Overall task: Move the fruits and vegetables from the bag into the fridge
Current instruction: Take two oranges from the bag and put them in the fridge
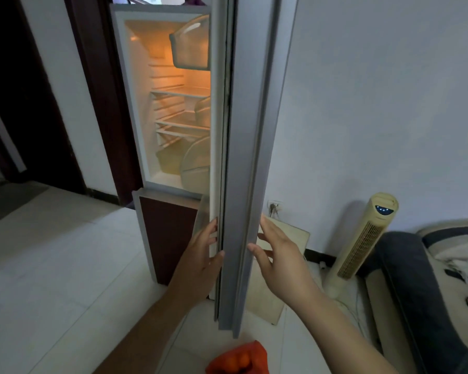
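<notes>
The fridge [135, 103] stands lit inside, its bare wire shelves [179, 93] and a pale drawer at the bottom showing. Its grey door [243, 157] swings toward me, seen edge-on. My left hand [200, 255] lies flat against the door's inner white edge with straight fingers. My right hand [276, 249] hovers at the door's outer face with fingers spread, thumb near the edge. An orange-red bag [238, 360] with round orange fruit inside lies on the floor at the bottom of the view.
The closed lower fridge door [168, 238] is dark red. A cream tower fan [362, 244] stands by the right wall, beside a flat cream board [284, 238] leaning under a wall socket. A dark sofa edge [416, 292] fills the lower right. A dark doorway sits at left.
</notes>
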`<state>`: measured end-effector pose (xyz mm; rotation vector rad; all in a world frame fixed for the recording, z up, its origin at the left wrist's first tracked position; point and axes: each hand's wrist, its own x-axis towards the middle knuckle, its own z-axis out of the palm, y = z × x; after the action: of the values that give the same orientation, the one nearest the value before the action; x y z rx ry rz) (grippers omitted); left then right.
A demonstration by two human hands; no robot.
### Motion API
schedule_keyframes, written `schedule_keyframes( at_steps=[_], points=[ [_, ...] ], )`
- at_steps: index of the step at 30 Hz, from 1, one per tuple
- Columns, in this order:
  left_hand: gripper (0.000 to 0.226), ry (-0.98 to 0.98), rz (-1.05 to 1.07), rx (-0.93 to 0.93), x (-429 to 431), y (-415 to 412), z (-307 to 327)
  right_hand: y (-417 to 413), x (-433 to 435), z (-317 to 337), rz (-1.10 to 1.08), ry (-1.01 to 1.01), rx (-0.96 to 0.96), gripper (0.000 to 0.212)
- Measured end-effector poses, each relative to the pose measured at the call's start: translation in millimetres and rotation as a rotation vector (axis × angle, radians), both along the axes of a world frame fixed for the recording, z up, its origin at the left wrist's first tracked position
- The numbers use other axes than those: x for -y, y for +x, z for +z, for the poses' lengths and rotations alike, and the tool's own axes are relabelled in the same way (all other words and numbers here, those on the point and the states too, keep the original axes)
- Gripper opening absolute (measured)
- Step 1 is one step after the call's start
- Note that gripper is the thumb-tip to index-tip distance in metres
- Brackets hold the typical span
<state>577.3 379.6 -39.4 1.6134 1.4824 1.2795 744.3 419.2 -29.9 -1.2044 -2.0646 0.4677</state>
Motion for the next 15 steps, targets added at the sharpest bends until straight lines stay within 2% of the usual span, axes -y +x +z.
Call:
schedule_keyframes(
  at_steps=[8,15],
  points=[
    [0.052,-0.059,-0.069,0.115,9.2,4.1,-5.7,12.2,3.6,-4.4,-0.005,-0.013,0.022,0.06],
    [0.038,-0.155,-0.014,0.047,38.6,-5.8,-39.4,34.3,30.9,-35.2,-0.033,-0.051,0.069,0.045]
  ],
)
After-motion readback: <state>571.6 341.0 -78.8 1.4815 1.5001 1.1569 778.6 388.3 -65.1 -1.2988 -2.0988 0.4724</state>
